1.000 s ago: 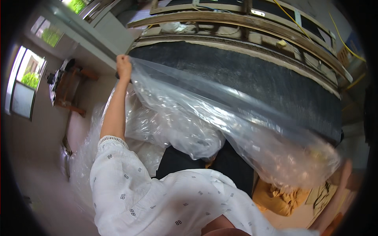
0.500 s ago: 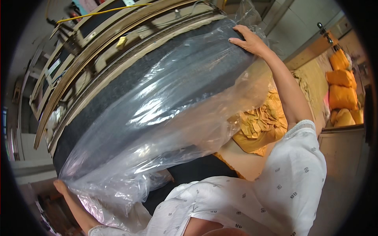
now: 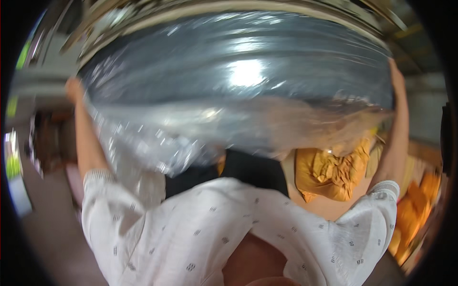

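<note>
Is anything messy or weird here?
A little: the plastic sheet looks wrinkled, its near edge hanging unevenly and bunched toward the left. Below its right part, an orange bundle lies crumpled. I see no spill; blur may hide small damage.

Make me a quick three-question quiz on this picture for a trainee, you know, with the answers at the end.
1. True or false: the clear plastic sheet lies over much of the dark surface.
2. What colour is the crumpled bundle on the person's right side? A) blue B) orange C) green
3. Fill in: the left hand and the right hand are at ___ ends of the dark surface.

Key: 1. True. 2. B. 3. Opposite.
</note>
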{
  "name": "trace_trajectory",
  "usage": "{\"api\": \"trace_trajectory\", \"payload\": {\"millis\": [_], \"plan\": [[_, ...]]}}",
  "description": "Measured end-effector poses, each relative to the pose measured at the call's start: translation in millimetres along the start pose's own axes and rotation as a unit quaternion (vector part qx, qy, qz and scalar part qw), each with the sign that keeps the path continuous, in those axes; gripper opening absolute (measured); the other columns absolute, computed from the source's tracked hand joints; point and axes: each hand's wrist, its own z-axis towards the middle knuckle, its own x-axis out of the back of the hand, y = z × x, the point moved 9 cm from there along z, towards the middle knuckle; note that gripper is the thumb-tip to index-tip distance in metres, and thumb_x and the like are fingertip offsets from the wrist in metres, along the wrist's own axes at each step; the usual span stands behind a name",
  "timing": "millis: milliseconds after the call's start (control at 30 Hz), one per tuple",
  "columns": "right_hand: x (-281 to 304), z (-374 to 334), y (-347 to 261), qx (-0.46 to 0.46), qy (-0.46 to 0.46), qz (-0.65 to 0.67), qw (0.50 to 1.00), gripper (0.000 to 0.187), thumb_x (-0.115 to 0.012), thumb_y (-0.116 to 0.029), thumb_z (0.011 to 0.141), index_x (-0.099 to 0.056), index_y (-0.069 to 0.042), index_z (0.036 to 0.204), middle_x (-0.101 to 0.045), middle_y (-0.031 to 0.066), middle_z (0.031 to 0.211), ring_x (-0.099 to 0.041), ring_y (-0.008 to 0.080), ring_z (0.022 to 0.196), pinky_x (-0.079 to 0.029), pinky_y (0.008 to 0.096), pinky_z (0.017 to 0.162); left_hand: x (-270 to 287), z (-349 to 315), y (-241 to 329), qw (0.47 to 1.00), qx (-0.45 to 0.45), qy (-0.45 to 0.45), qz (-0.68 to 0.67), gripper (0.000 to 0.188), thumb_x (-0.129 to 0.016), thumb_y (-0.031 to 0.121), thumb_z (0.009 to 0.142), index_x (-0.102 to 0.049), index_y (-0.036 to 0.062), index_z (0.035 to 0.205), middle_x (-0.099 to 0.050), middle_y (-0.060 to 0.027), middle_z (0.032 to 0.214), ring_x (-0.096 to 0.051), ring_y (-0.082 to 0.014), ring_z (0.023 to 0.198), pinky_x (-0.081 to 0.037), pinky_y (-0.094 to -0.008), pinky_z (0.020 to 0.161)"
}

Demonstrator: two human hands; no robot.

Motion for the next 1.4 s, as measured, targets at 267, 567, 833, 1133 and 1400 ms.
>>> {"api": "trace_trajectory", "payload": {"millis": [267,567,833,1133,1400], "plan": [[-17,-169,-267,0.301,0.015,0.224,0.927,0.03,-0.048,-0.033,0.092,-0.059,-0.005,0.095,-0.058,0.0037,0.087,-0.054,0.0126,0.075,-0.043,0.025,0.073,18,43,-40,0.989,0.099,0.055,-0.092,0.032,-0.057,0.03,0.074,-0.066,0.004,0.088,-0.064,-0.0198,0.095,-0.06,-0.0361,0.092,-0.046,-0.041,0.082],[-304,-455,-290,0.16,-0.416,0.325,0.834,0.059,-0.061,-0.028,0.084,-0.041,0.001,0.131,-0.051,0.0137,0.125,-0.051,0.0187,0.111,-0.038,0.0287,0.095,-62,8,-14,0.645,0.308,-0.434,-0.549,0.025,-0.049,0.024,0.085,-0.058,0.0051,0.099,-0.061,-0.0214,0.095,-0.057,-0.0377,0.093,-0.045,-0.0425,0.078],[-242,-444,-360,0.267,-0.422,0.281,0.82,0.017,-0.052,-0.019,0.088,-0.053,-0.003,0.084,-0.049,0.0002,0.072,-0.047,0.0088,0.066,-0.04,0.0255,0.058,4,-16,3,0.934,0.201,0.099,-0.279,0.018,-0.06,0.015,0.073,-0.063,0.0013,0.085,-0.065,-0.0173,0.087,-0.063,-0.0319,0.082,-0.049,-0.0366,0.079],[52,-417,-239,0.397,0.062,0.346,0.848,0.045,-0.044,-0.037,0.091,-0.049,-0.003,0.121,-0.059,0.0065,0.088,-0.055,0.0123,0.072,-0.047,0.026,0.069,5,-18,5,0.884,0.198,0.151,-0.396,0.013,-0.056,0.01,0.082,-0.057,-0.0012,0.088,-0.061,-0.0178,0.088,-0.06,-0.0291,0.082,-0.047,-0.0363,0.076],[-106,-366,-103,0.082,0.124,0.458,0.877,0.041,-0.042,-0.033,0.094,-0.048,-0.005,0.123,-0.057,0.0078,0.099,-0.054,0.0149,0.089,-0.044,0.0278,0.08,17,-17,1,0.924,0.169,0.113,-0.324,0.02,-0.056,0.013,0.084,-0.055,-0.0023,0.096,-0.059,-0.0175,0.095,-0.059,-0.0279,0.085,-0.047,-0.0351,0.078]]}}
